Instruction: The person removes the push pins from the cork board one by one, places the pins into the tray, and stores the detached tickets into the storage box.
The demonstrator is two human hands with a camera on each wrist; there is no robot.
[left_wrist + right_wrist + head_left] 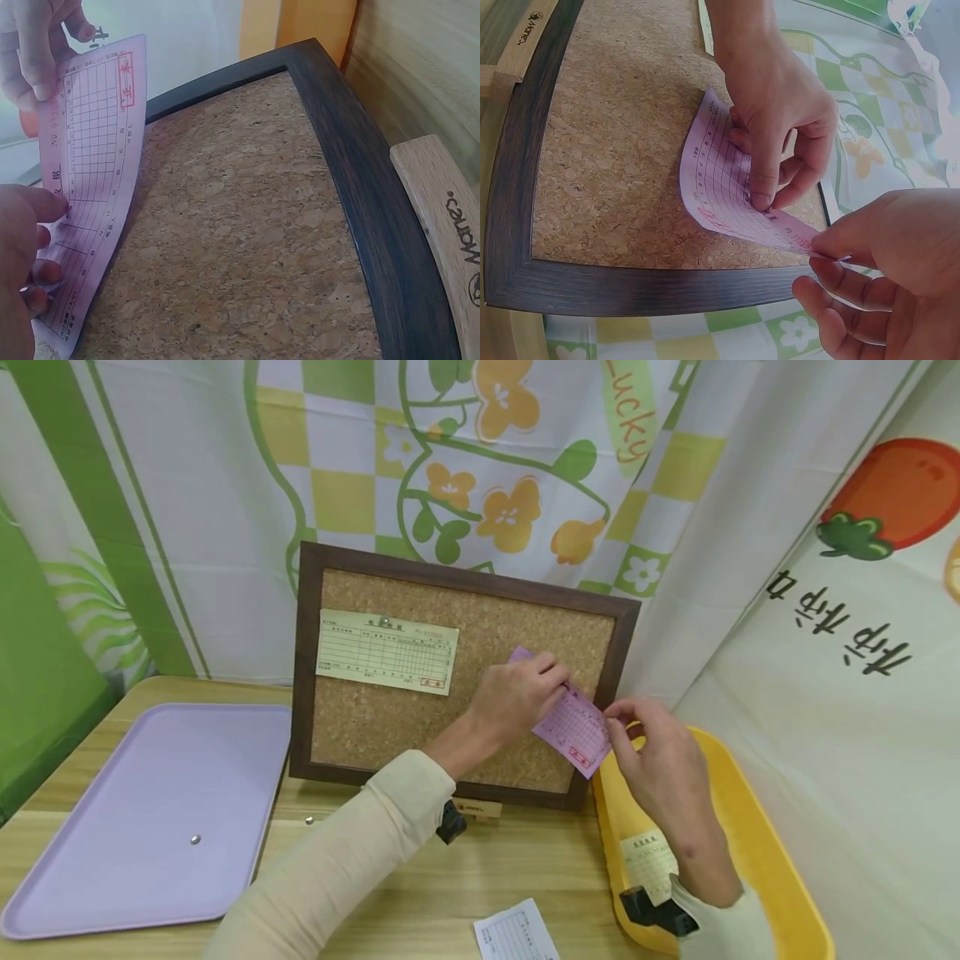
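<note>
Head view: the left hand (517, 693) is pressing a pink slip (573, 727) onto the cork board (390, 727) near its right edge, while the right hand (660, 760) is pinching the slip's lower corner above the yellow tray (757, 852).
Left wrist view: the slip (90, 187) is bowing off the cork.
Right wrist view: left fingers (761, 176) are curling onto the slip.
Doing it well: flattening the slip fully before letting go looks wise.

Bright, even light with soft shadows; wrist views bend the board (247, 225) frame, and its far edge blurs.
</note>
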